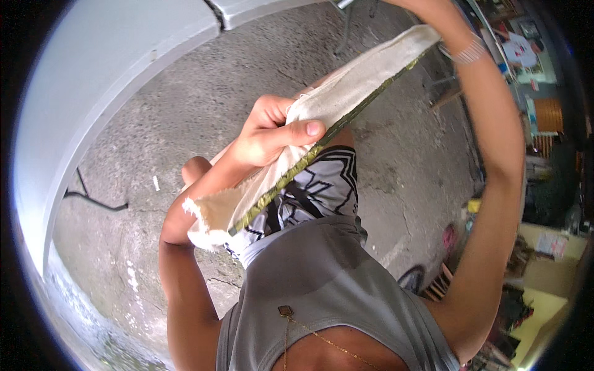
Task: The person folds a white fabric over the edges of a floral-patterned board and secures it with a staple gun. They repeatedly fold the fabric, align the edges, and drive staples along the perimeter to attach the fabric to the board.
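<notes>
A long strip of cream cloth [356,86] slants across the middle, from a frayed lower-left end to an upper end by my right wrist. Green patterned edging [303,162] runs along its right side. My left hand [272,131] is closed on the cloth about midway, thumb lying on top, with the other fingers mostly hidden. Raised past the cloth's upper end, my right hand [426,7] is cut off by the top edge of the view, its fingers out of sight. Whether it touches the cloth does not show. A banded bracelet [468,51] circles the right wrist.
A pale white-grey table [93,68] curves along the left and top, with a dark metal leg [99,201] beneath. Below lies rough concrete floor [204,86]. Cluttered goods, a woven basket [549,115] and a person in a white shirt [521,51] are at the far right.
</notes>
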